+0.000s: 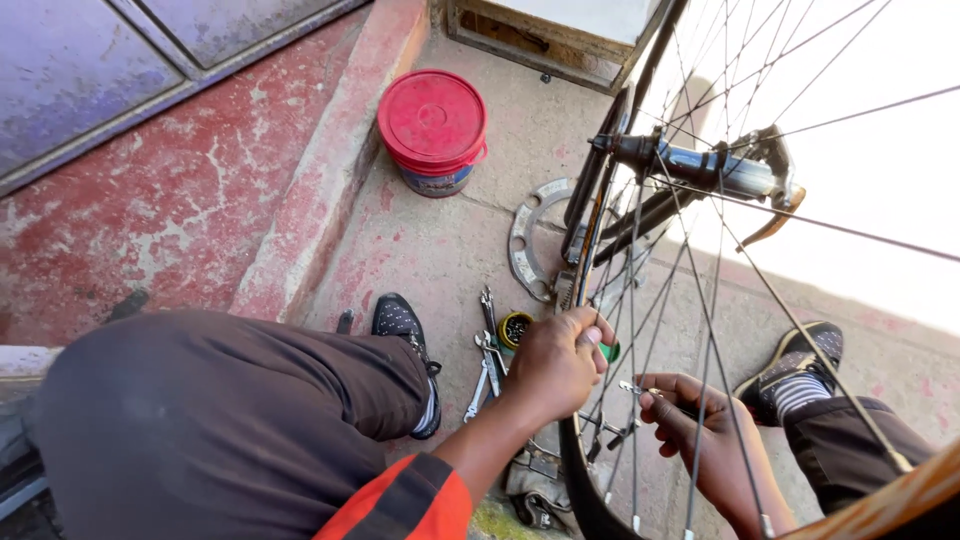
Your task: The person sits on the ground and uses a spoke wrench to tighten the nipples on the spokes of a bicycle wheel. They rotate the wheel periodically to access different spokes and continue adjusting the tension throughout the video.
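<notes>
Concrete floor (450, 250); L hand (555, 365) on wheel (640, 300), R hand (700, 420) w/ tool (640, 388).

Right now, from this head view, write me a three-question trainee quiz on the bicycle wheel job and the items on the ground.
1. True or false: the red bucket lies tipped on its side.
2. Which hand grips the wheel rim? A) left hand B) right hand C) neither
3. Fill in: the wrenches lie on the ground beside the person's ______ shoe.

Key:
1. False; it stands upright with its lid on.
2. A; the left hand's fingers close on the rim, while the right hand holds a small metal tool among the spokes.
3. Left.
</notes>
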